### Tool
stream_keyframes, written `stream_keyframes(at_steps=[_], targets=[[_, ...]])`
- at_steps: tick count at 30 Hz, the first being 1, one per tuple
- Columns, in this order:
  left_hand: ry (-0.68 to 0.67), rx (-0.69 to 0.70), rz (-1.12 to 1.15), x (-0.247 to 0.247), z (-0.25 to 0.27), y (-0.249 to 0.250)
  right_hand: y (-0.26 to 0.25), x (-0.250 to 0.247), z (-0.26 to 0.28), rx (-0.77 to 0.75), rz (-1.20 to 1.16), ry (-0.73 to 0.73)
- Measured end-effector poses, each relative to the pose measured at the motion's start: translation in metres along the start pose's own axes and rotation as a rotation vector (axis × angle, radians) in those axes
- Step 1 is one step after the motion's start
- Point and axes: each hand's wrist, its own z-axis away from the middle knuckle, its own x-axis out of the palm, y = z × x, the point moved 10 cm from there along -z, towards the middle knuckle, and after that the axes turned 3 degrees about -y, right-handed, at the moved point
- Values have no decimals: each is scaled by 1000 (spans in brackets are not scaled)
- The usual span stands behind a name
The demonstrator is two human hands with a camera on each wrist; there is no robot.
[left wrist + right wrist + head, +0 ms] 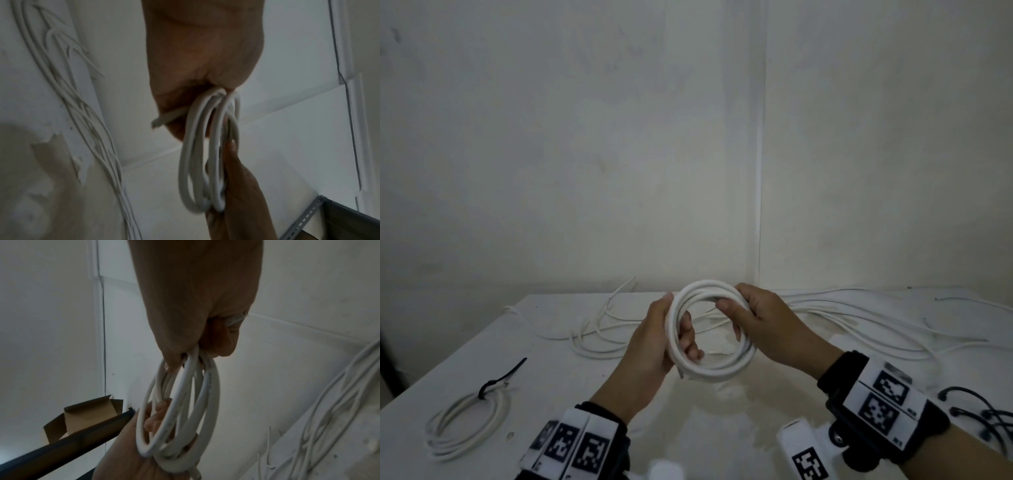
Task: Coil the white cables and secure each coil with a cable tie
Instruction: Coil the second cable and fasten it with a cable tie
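Hands gripped one white cable coil point(710, 329) above the tabletop point(592, 387): left hand point(657, 342) curled round its left side, right hand point(763, 322) round its right. Tied coil point(465, 421) lay near-left; loose cables point(859, 318) lay beyond.

Black cable ties point(986, 416) (bottom right) run past the frame edge.

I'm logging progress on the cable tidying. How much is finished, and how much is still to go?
Done: one tied coil lies on the table, bound by a black cable tie. In hand: the left hand and right hand both grip a second coil, fully wound but not yet tied. Left: tying it, then the loose white cables at the back. Spare black ties lie at the right.
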Motion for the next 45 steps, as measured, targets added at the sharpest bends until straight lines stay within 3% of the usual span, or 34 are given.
stream_keyframes(at_steps=[5,9,19,24,28,31,33,36,41,45], targets=[[-99,-196,-125,4,1,-8,-8,17,1,-30,264,-194],[42,-49,-366,6,4,1,-13,19,-1,-39,356,-247],[188,-29,-138,4,12,-7,-20,5,5,-10,-44,-165],[189,-40,-169,2,11,-3,-4,-1,5,141,-215,-146],[168,-34,-210,2,13,0,-13,-17,0,-14,111,-72],[180,-34,-215,1,13,-1,-16,-20,1,-35,260,15],[203,-30,-205,-1,13,-1,-12,-16,4,5,175,48],[246,-4,-209,-7,12,2,-6,-5,13,137,-68,-28],[278,23,-200,-8,11,5,-15,10,16,68,7,-153],[291,71,-234,-9,12,9,-2,17,17,139,-339,-136]])
